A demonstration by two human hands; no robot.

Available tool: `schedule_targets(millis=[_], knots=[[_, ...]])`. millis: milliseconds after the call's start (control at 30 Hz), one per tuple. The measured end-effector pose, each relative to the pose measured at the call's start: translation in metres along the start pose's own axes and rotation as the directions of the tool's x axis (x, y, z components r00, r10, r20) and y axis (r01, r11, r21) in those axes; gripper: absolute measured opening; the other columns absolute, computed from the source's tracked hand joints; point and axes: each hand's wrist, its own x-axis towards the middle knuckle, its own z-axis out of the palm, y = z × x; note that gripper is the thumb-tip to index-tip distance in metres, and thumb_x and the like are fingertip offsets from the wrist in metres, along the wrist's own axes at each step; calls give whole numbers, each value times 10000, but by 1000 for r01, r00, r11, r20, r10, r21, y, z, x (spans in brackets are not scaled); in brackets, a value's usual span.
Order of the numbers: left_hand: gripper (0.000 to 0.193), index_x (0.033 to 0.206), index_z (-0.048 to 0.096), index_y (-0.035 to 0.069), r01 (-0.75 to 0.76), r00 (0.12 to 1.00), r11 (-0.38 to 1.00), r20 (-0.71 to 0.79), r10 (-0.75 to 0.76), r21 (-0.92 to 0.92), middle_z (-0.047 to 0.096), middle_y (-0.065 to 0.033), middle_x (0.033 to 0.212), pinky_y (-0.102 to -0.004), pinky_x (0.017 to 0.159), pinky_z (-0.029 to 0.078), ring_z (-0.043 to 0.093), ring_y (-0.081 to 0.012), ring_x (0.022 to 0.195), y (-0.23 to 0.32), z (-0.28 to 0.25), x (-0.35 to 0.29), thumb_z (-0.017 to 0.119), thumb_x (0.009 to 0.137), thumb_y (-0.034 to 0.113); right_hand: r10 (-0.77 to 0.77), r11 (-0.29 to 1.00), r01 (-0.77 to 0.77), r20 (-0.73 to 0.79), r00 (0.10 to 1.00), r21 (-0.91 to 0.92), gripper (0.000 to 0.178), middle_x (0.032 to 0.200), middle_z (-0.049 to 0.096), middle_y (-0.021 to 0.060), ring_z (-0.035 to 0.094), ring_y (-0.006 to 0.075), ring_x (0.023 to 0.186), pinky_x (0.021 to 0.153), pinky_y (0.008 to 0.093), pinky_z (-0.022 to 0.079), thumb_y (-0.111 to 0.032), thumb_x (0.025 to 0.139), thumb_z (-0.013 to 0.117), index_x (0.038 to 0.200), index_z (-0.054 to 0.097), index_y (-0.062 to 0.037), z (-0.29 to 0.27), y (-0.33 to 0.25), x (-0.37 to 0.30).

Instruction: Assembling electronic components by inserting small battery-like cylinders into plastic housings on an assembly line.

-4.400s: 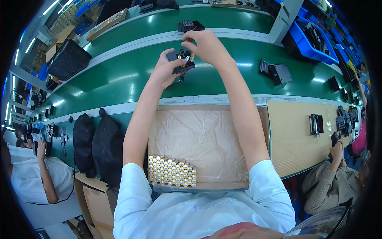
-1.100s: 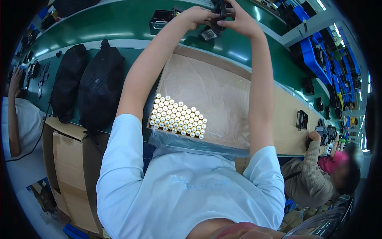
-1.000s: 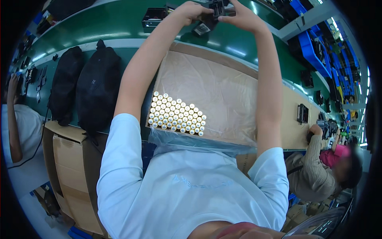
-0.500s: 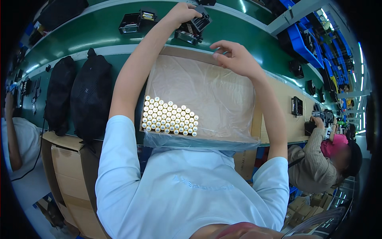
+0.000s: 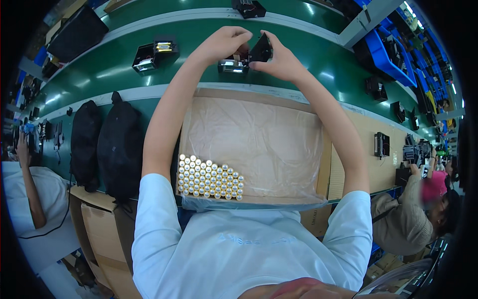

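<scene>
Beyond the carton, a small black device (image 5: 234, 66) with a clear, shiny front sits on the green work surface. My right hand (image 5: 283, 60) grips its dark, box-like cover (image 5: 261, 51) between thumb and fingers, holding it tilted up. Just above the device my left hand (image 5: 224, 42) is closed, fingertips pressed together by the cover; whatever they hold is hidden. Below my forearms lies a shallow cardboard box (image 5: 324, 164) lined with clear plastic. Standing batteries (image 5: 209, 179) fill its near left corner in tight rows.
Another black device (image 5: 145, 57), with batteries in its open cover, stands farther left. Two black bags (image 5: 119, 149) lie left of the box. More black devices (image 5: 376, 88) and a blue bin (image 5: 386, 55) are at right. Co-workers sit on both sides.
My right hand has come in from the right and now grips the black cover. My left hand has shifted off the cover toward its left side. The view has tilted, so everything appears lower.
</scene>
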Motion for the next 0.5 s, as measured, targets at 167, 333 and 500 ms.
schedule_targets(millis=[167,333,500], knots=[[336,1239,624,-5,-53,998,905,51,35,423,724,-82,955,-302,671,527,665,-154,782,-6,-14,-4,608,915,84,160,908,-217,184,970,358,844,1229,589,221,618,310,1097,895,383,544,-266,843,727,1529,287,-49,-3,22,18],[280,1190,638,-11,-32,996,864,93,-17,502,726,-69,902,-299,671,534,672,-148,756,-13,-20,-9,602,923,66,221,802,-356,316,923,480,752,1252,569,209,626,287,1069,843,346,539,-223,905,651,1544,275,-95,-1,27,35],[231,1141,639,-30,124,992,979,20,-128,161,716,-94,875,-274,661,553,673,-145,721,-17,-15,-17,590,920,13,193,766,-350,327,925,539,721,1292,542,202,626,251,1020,831,317,518,-202,926,621,1554,272,-143,-3,13,47]])
